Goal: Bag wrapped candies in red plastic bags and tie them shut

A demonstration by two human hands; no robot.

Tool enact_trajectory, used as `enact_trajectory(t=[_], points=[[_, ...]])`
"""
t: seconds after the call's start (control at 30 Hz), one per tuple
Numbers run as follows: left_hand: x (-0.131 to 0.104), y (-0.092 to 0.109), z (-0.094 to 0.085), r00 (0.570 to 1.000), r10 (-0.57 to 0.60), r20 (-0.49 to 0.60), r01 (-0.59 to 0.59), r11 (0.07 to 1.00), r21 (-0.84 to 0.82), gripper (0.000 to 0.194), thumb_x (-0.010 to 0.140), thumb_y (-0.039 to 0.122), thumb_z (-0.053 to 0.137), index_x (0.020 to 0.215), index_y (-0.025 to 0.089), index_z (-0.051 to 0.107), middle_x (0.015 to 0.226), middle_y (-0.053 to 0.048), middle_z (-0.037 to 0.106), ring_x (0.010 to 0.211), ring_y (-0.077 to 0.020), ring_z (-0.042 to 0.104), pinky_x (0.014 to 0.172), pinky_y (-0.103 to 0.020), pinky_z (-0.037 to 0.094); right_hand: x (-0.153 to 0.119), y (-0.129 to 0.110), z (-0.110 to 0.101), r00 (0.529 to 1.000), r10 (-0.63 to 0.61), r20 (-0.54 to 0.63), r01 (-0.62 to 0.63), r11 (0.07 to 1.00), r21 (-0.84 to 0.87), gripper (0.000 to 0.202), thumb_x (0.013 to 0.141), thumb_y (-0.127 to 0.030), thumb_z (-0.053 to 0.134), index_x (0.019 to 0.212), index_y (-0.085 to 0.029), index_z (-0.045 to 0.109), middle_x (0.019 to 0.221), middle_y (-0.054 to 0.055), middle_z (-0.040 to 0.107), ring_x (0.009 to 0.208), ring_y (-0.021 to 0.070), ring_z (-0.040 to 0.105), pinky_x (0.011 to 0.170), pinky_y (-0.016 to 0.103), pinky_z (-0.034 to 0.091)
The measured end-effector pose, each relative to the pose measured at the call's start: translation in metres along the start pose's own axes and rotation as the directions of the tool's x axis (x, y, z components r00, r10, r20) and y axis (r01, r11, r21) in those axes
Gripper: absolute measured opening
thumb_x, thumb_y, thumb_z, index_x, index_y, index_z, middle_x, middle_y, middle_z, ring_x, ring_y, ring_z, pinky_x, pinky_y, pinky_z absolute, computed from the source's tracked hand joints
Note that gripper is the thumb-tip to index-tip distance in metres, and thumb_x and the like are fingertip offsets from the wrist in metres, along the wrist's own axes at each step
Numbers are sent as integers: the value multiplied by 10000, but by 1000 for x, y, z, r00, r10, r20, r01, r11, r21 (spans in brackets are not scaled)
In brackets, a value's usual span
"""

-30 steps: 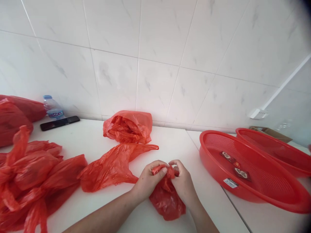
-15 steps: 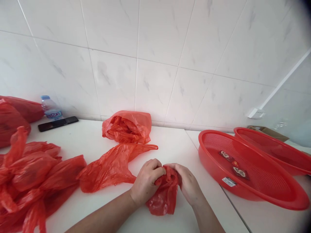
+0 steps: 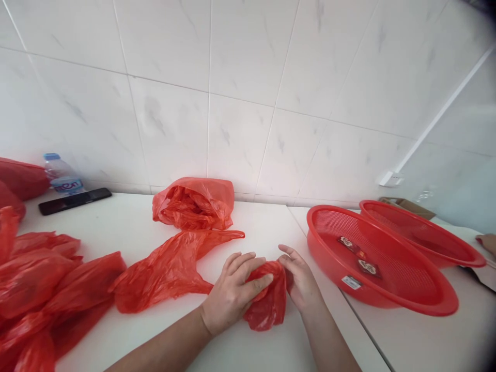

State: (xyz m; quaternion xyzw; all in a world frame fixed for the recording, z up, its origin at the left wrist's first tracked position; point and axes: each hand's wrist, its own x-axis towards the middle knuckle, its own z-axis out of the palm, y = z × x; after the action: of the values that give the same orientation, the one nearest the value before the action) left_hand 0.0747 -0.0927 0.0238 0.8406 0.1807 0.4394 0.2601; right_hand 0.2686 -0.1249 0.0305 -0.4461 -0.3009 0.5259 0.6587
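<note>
A small crumpled red plastic bag (image 3: 269, 307) stands bunched on the white table between my hands. My left hand (image 3: 228, 294) is closed on its left side, thumb laid across the bag and fingers stretched along its top. At the bag's right edge is my right hand (image 3: 304, 281), with fingers apart and some fingertips hidden behind the bag. A flattened red plastic bag (image 3: 163, 274) lies just left of my left hand. What the small bag contains, if anything, I cannot make out.
An open red bag stuffed with more red plastic (image 3: 194, 204) sits by the tiled wall. Filled, knotted red bags (image 3: 50, 289) are piled at left, near a phone (image 3: 75, 201) and water bottle (image 3: 62, 175). Two red baskets (image 3: 387, 289) stand at right, small packets (image 3: 368, 267) in the nearer one.
My fingers have loosened from their tight grip on the small bag's top and spread out. The bag looks more compact and its lower edge sits higher. The view has shifted slightly right.
</note>
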Motion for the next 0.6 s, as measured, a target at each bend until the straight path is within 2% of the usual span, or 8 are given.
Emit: enact_trajectory(t=[0.07, 0.1, 0.17, 0.23, 0.33, 0.47, 0.53, 0.6], points=[[-1, 4, 0, 992, 114, 54, -117, 991, 57, 324, 879, 144, 521, 1118, 322, 648, 1176, -72, 648, 1204, -261, 473, 1070, -470, 205, 6, 3, -8, 993, -64, -103, 50, 989, -137, 392, 682, -300, 698, 1034, -210, 552, 628, -67, 529, 570, 102, 509, 574, 230, 417], [-1, 8, 1, 978, 192, 84, -199, 976, 87, 306, 885, 129, 501, 1102, 289, 646, 1106, -75, 675, 1141, -247, 519, 1039, -457, 262, 9, 5, -13, 983, -103, -152, 70, 976, -206, 398, 670, -315, 695, 1025, -209, 549, 630, -64, 539, 571, 109, 516, 574, 237, 423], [0, 16, 5, 933, 330, 141, -349, 926, 143, 253, 891, 100, 453, 1031, 203, 637, 952, -81, 694, 951, -211, 584, 903, -395, 397, 16, 8, -23, 960, -166, -225, 91, 946, -310, 385, 659, -326, 676, 1002, -208, 545, 624, -62, 546, 556, 120, 519, 557, 245, 426], [0, 25, 9, 899, 406, 163, -432, 883, 184, 215, 885, 77, 412, 907, 144, 615, 818, -78, 670, 754, -171, 569, 714, -314, 449, 21, 11, -31, 944, -200, -261, 94, 925, -368, 348, 666, -313, 647, 981, -207, 543, 614, -58, 551, 546, 130, 524, 542, 251, 424], [-1, 38, 15, 898, 408, 163, -434, 883, 179, 248, 873, 63, 363, 740, 147, 556, 676, -55, 613, 605, -141, 497, 563, -262, 422, 26, 13, -35, 924, -260, -280, 103, 875, -473, 291, 671, -277, 603, 947, -207, 544, 604, -49, 572, 559, 149, 547, 552, 263, 431], [-5, 50, 17, 906, 397, 145, -417, 897, 148, 257, 843, 67, 345, 676, 172, 510, 604, -35, 567, 553, -140, 460, 514, -257, 400, 27, 11, -34, 919, -304, -251, 116, 817, -565, 260, 654, -264, 580, 907, -205, 559, 563, -57, 561, 539, 155, 542, 545, 269, 426], [-7, 51, 18, 910, 391, 137, -410, 898, 159, 210, 844, 89, 375, 736, 168, 537, 636, -37, 584, 576, -143, 489, 544, -260, 423, 26, 9, -35, 932, -296, -208, 126, 805, -580, 266, 651, -302, 601, 893, -194, 577, 563, -50, 566, 538, 159, 542, 545, 274, 428], [-10, 48, 21, 924, 362, 120, -380, 902, 205, 132, 862, 215, 476, 922, 154, 576, 835, -85, 648, 762, -186, 578, 694, -309, 481, 23, 6, -35, 947, -279, -158, 139, 801, -582, 298, 657, -363, 626, 890, -180, 602, 615, -18, 609, 584, 173, 566, 574, 284, 446]])
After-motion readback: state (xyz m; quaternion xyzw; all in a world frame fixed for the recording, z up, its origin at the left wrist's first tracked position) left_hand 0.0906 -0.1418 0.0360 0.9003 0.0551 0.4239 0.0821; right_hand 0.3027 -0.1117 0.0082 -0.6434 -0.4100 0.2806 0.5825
